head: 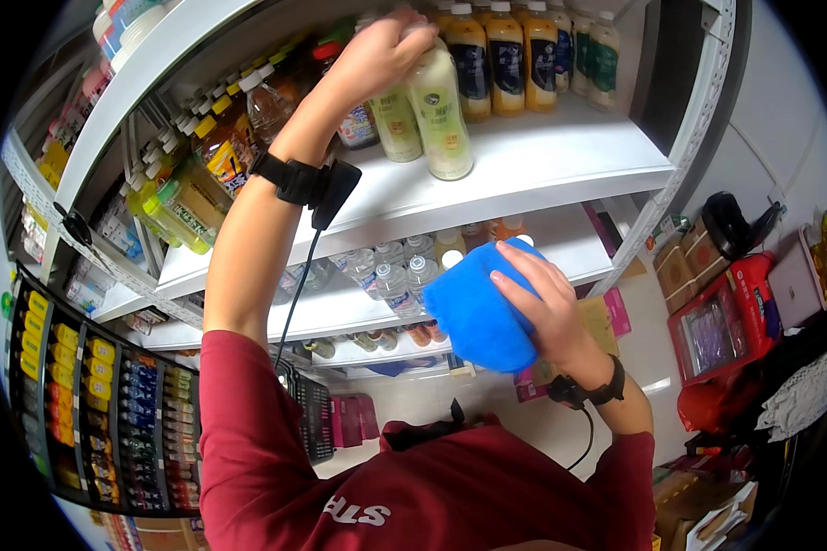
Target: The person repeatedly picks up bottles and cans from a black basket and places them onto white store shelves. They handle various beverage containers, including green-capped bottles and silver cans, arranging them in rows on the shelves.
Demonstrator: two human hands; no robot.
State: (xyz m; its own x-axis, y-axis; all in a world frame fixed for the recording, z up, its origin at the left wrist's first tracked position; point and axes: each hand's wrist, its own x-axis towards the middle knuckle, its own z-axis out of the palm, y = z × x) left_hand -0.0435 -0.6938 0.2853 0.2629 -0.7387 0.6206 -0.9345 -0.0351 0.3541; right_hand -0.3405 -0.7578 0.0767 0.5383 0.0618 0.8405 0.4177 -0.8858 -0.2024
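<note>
My left hand (393, 48) reaches over the white metal shelf (551, 155), its fingers closed around the top of a pale green plastic drink bottle (442, 120). That bottle is near the shelf's front, slightly tilted in the view; its cap is hidden by my fingers. A second pale green bottle (396, 124) stands just left of it. In my right hand (548, 303) I hold a bunched blue cloth (479, 313), in front of the lower shelf and apart from the bottles.
Amber drink bottles (506, 62) with dark labels stand behind and to the right. Tea bottles (224, 144) crowd the left. Clear water bottles (393, 282) fill part of the lower shelf. A black basket (310, 413) is on the floor; boxes (689, 262) stack at the right.
</note>
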